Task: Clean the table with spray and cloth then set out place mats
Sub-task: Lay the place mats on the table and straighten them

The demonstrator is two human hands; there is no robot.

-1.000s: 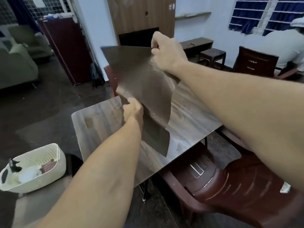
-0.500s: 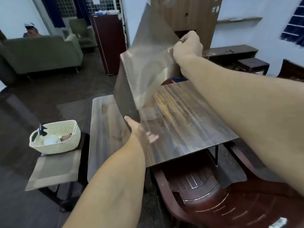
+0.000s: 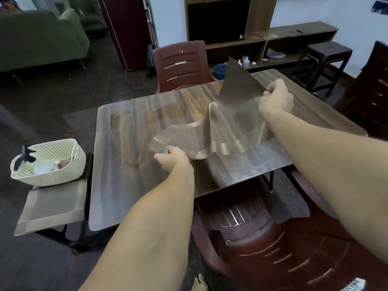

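Observation:
A brown woven place mat (image 3: 228, 124) with a shiny border hangs crumpled just above the wooden table (image 3: 130, 143). My left hand (image 3: 171, 159) grips its near left corner. My right hand (image 3: 276, 99) pinches its far right edge, and one corner sticks up behind that hand. Another place mat (image 3: 52, 206) lies on a low stand left of the table, under a cream basket (image 3: 63, 171) that holds a spray bottle (image 3: 26, 157) and a pale cloth.
A red-brown plastic chair (image 3: 283, 248) stands right in front of me at the table's near edge. A second chair (image 3: 180, 66) faces the far edge. A dark stool (image 3: 327, 53) and a cabinet are at the right, a green sofa (image 3: 39, 38) far left.
The mat came down from upright in the air to low over the table. My left hand, open half a second ago, now grips its near corner. The view tilted down.

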